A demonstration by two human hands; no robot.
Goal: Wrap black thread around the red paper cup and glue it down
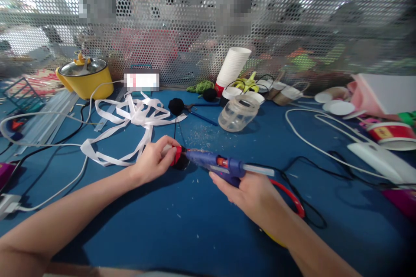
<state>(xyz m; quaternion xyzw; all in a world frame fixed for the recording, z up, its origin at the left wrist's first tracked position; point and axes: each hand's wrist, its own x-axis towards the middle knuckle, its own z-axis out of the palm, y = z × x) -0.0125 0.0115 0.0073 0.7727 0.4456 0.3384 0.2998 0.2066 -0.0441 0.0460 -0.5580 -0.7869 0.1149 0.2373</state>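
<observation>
My left hand (159, 160) is closed around a small red paper cup (177, 156), mostly hidden by the fingers, with a dark band on its lower part. A strand of black yarn runs to the cup from a black yarn ball (176, 106) behind it. In my right hand (250, 190) is a blue hot glue gun (224, 165), a clear glue stick (260, 169) jutting from its back end. The gun's nozzle points left and meets the cup's side; whether it touches is unclear. A loose white ribbon (134, 114) lies beyond my left hand.
Blue-handled pliers (203, 117) and a clear plastic jar (238, 113) lie ahead. Farther back stand stacked white paper cups (234, 65) and a yellow pot (91, 80). White cables (65, 143) cross the left side; scissors with red handles (294, 199) lie under my right forearm.
</observation>
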